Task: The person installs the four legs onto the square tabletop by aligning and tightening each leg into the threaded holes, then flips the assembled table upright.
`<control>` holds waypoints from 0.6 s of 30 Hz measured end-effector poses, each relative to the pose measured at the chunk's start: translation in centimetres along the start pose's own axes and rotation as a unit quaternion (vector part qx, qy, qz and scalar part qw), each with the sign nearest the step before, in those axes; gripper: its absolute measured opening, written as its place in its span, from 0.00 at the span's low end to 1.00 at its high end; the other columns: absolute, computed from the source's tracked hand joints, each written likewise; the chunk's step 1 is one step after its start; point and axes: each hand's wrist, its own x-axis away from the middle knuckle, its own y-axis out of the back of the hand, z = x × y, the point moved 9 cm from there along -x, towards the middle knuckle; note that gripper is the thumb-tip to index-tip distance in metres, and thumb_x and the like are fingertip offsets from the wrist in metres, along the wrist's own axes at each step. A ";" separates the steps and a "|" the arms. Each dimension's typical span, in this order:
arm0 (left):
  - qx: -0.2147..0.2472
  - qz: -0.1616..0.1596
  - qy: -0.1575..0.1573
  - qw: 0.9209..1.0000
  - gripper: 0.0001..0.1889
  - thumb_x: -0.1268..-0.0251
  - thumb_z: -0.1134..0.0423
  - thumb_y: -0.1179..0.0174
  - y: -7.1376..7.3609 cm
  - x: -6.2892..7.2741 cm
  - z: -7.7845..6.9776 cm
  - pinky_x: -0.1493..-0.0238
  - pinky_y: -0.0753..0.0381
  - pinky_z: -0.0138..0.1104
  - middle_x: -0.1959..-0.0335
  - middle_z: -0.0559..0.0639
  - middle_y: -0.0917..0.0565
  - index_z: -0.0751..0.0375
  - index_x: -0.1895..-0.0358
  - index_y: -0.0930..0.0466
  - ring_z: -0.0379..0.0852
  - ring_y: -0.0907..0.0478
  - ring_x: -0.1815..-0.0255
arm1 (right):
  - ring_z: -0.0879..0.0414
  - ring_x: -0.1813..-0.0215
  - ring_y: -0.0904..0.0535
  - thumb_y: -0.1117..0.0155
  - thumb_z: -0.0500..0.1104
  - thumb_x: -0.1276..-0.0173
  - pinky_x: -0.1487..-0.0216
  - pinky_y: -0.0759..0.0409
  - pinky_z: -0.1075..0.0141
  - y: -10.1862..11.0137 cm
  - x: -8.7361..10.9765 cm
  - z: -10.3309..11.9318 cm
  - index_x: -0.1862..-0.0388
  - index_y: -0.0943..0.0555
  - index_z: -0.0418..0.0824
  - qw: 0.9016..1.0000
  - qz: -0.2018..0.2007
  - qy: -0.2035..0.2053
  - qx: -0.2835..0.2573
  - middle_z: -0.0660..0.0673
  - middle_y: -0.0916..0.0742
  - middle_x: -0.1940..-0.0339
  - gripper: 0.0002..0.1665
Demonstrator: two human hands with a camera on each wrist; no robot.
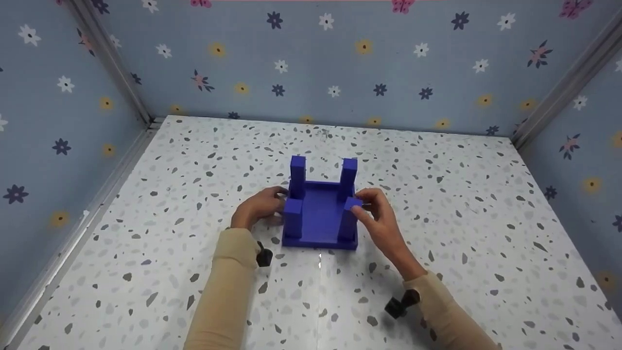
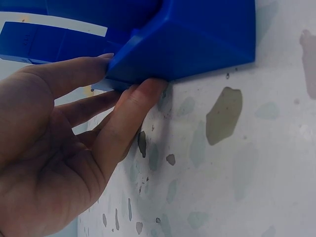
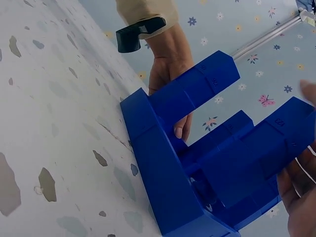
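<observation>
A blue plastic base with a low rim lies on the table, a square post standing up at each corner like an upturned toy table. At its left side my left hand holds the rim edge. The left wrist view shows that hand's thumb and fingers meeting the base's lower edge. My right hand grips the near right post, thumb at its top and fingers on the outer side. In the right wrist view, this post partly hides the right fingers.
The white speckled table extends around the base. Blue flowered panels enclose it at the back and both sides, with metal strips at the corners. A black wrist device sits at the left cuff, another at the right.
</observation>
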 end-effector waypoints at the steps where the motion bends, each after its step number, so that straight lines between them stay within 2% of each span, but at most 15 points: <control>1: -0.001 0.000 -0.001 1.000 0.31 0.39 0.63 0.45 0.0 0.0 0.0 0.34 0.36 0.45 0.39 0.58 0.27 0.58 0.30 0.38 0.52 0.29 0.43 | 0.52 0.48 0.26 0.43 0.39 0.30 0.46 0.28 0.66 0.0 0.0 0.0 0.45 0.30 0.30 1.000 0.004 -0.001 -0.019 0.38 0.23 0.49 0.18; 4: -0.006 -0.002 -0.003 1.000 0.31 0.39 0.63 0.45 0.0 -0.1 0.0 0.33 0.36 0.45 0.39 0.58 0.27 0.58 0.31 0.38 0.52 0.29 0.43 | 0.51 0.44 0.26 0.50 0.39 0.28 0.43 0.28 0.64 0.0 -0.1 -0.1 0.43 0.31 0.28 0.995 0.023 -0.007 -0.096 0.37 0.23 0.47 0.19; 7: -0.002 -0.001 -0.002 1.000 0.30 0.38 0.64 0.46 0.0 -0.1 0.1 0.34 0.35 0.45 0.40 0.58 0.26 0.58 0.31 0.38 0.52 0.28 0.44 | 0.51 0.41 0.27 0.52 0.38 0.28 0.39 0.30 0.62 -0.2 -0.3 0.0 0.41 0.32 0.27 0.988 0.050 -0.014 -0.147 0.40 0.23 0.46 0.20; 13: 0.016 0.004 0.004 1.000 0.32 0.41 0.63 0.42 -0.1 -0.1 0.3 0.36 0.33 0.44 0.44 0.57 0.24 0.58 0.31 0.38 0.52 0.25 0.46 | 0.50 0.37 0.28 0.51 0.38 0.29 0.37 0.30 0.62 -1.0 -0.5 -0.3 0.40 0.31 0.29 0.981 0.105 -0.039 -0.156 0.41 0.22 0.43 0.22; 18: 0.017 0.005 0.011 1.000 0.32 0.41 0.62 0.42 -0.1 -0.2 0.4 0.36 0.33 0.44 0.43 0.57 0.24 0.56 0.31 0.37 0.52 0.25 0.45 | 0.44 0.39 0.28 0.52 0.40 0.29 0.37 0.30 0.58 -1.5 -0.5 -0.9 0.40 0.27 0.31 0.976 0.130 -0.071 -0.160 0.40 0.20 0.45 0.22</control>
